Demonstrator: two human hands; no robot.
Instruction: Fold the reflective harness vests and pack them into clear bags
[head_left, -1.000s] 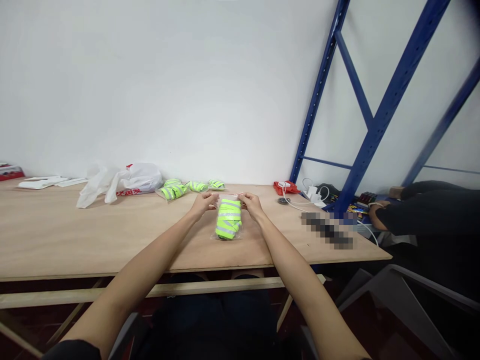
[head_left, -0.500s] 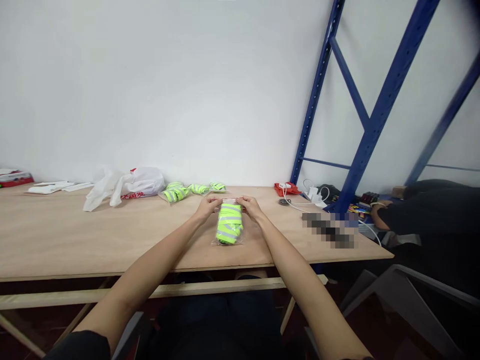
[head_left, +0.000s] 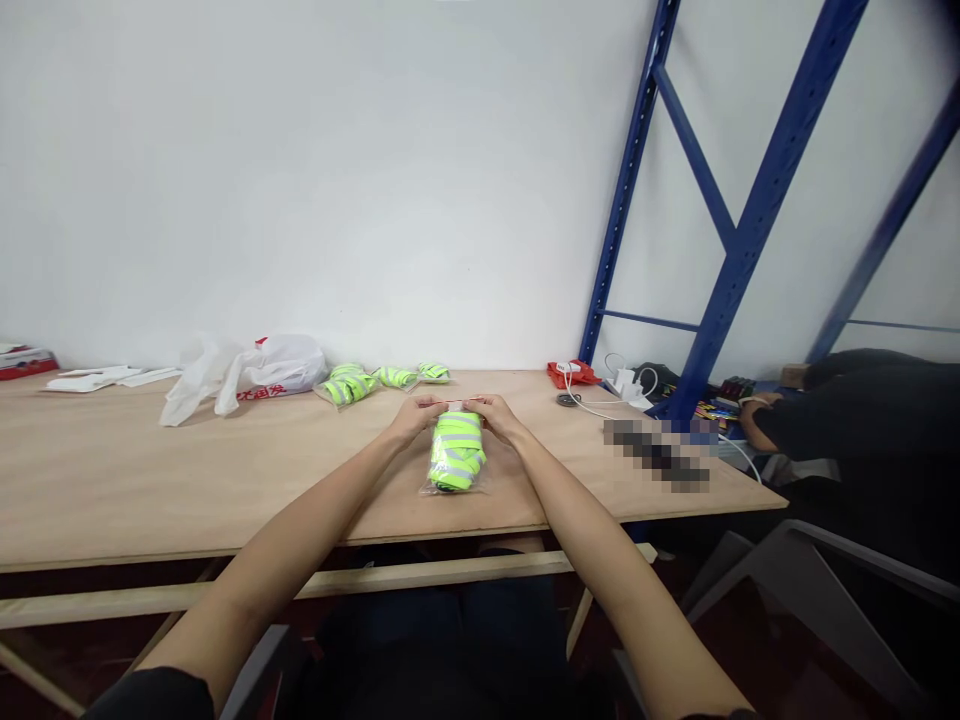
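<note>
Both hands have drawn closer together along the top edge of the clear bag since a second ago. Bare forearms stretch forward over the wooden table. Left hand and right hand each pinch the bag's top strip between closed fingertips. Inside it lies a folded yellow-green vest, resting on the table near its front edge.
</note>
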